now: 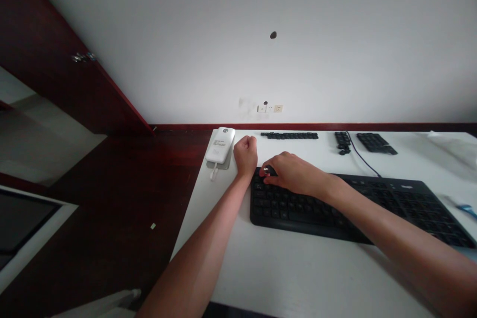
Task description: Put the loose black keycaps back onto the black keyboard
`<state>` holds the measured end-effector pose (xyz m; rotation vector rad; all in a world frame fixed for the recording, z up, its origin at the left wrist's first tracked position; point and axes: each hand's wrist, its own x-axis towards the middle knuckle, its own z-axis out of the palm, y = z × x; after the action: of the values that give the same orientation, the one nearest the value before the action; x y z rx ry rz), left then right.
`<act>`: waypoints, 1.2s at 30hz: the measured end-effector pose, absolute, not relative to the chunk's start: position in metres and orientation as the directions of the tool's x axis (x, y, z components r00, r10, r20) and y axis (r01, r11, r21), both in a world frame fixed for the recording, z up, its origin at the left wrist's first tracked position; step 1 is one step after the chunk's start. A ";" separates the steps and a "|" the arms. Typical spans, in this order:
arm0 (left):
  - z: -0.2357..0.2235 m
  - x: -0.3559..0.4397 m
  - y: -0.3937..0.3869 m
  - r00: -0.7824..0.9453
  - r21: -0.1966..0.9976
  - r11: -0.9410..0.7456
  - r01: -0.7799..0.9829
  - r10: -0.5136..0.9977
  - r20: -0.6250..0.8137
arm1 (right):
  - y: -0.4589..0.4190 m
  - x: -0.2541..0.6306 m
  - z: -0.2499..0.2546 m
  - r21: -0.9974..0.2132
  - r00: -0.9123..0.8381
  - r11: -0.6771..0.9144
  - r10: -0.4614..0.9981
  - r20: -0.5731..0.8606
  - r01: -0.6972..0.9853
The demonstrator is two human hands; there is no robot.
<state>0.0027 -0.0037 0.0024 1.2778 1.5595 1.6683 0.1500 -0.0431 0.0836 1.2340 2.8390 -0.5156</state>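
A black keyboard lies across the white table. My right hand is over its upper left corner, thumb and fingers closed in a pinch. A small shiny metallic bit shows at those fingertips, too small to name. Just off the keyboard's left corner, my left hand is curled into a fist; whatever is inside it, if anything, is hidden. Behind the keyboard stand a row of loose black keycaps, a smaller cluster of keycaps and a wider block of keycaps.
A white power bank with a short cable rests on a flat grey item at the table's left edge. The keyboard cable runs backward. Clear plastic and a blue object lie right. Left of the table is dark floor.
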 end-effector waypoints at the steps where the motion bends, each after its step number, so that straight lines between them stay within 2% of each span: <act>1: 0.002 0.003 -0.004 -0.421 0.951 -0.212 0.225 0.859 0.291 | -0.044 0.149 0.083 -0.270 -0.686 0.639 0.715 -0.137 0.720; 14: 0.002 0.003 -0.005 -0.429 0.937 -0.257 0.237 0.838 0.338 | -0.063 0.137 0.077 0.025 -0.663 0.665 0.747 -0.049 0.747; 23: -0.002 0.003 -0.003 -0.418 0.930 -0.276 0.241 0.836 0.356 | -0.060 0.143 0.079 -0.035 -0.659 0.658 0.751 -0.056 0.752; 26: -0.002 0.002 -0.002 -0.422 0.932 -0.263 0.250 0.836 0.350 | -0.054 0.148 0.087 -0.082 -0.653 0.649 0.757 -0.027 0.756; 29: -0.001 0.001 -0.002 -0.429 0.934 -0.228 0.275 0.840 0.332 | -0.038 0.161 0.095 -0.166 -0.628 0.629 0.776 0.068 0.759; 32: 0.000 0.000 -0.003 -0.411 0.930 -0.225 0.289 0.848 0.333 | -0.019 0.186 0.098 -0.328 -0.594 0.622 0.781 0.192 0.711; 36: -0.001 -0.001 -0.003 -0.398 0.924 -0.242 0.296 0.848 0.350 | -0.015 0.243 0.087 -0.641 -0.400 0.497 0.864 0.305 0.585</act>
<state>-0.0006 -0.0027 -0.0013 1.3775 1.5777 1.6797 0.2429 -0.0150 0.0866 1.7878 3.2090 -0.8858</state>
